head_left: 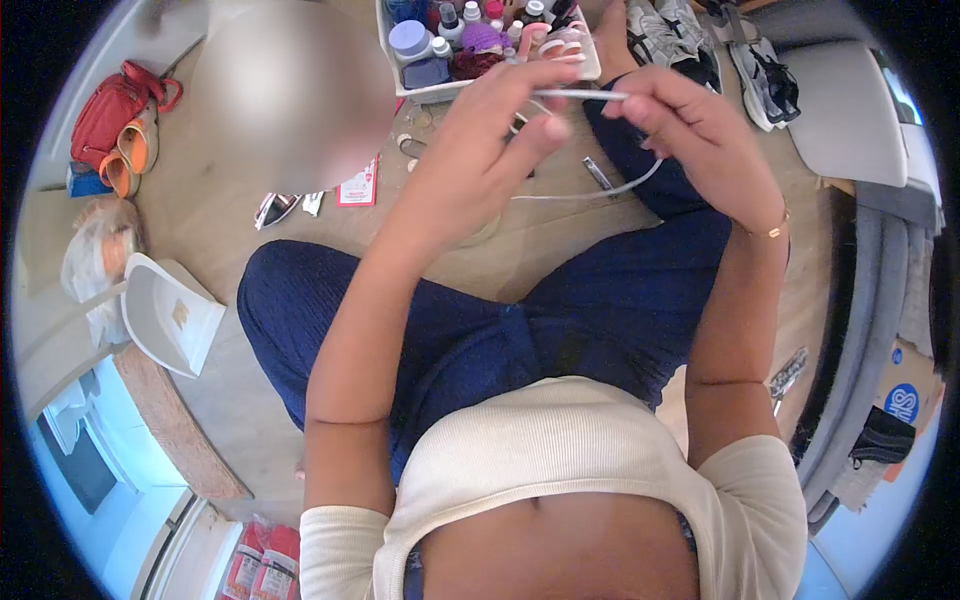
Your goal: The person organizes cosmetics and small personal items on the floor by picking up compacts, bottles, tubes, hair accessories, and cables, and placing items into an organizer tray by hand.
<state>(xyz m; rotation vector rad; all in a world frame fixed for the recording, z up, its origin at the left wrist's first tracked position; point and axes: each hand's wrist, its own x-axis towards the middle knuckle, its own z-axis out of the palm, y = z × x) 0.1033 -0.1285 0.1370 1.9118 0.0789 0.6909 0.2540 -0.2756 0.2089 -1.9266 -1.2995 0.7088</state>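
A thin white cable [582,95] is stretched between my two hands above the floor. My left hand [490,140] has the cable looped about its fingers, with the thumb held apart from them. My right hand [700,145] pinches the cable between thumb and fingertips. From below the right hand the cable sags in a curve back toward the left hand. Its ends cannot be made out. Just behind the hands stands a white basket [430,96] packed with bottles, jars and a purple item [485,38].
On the floor lie a red and white card [358,186], a small dark stick-like item [598,173] and sandals [128,160]. A white dustpan [172,315] and red bag [112,110] are at left. Sneakers [764,85] and a pale seat [845,115] stand at right.
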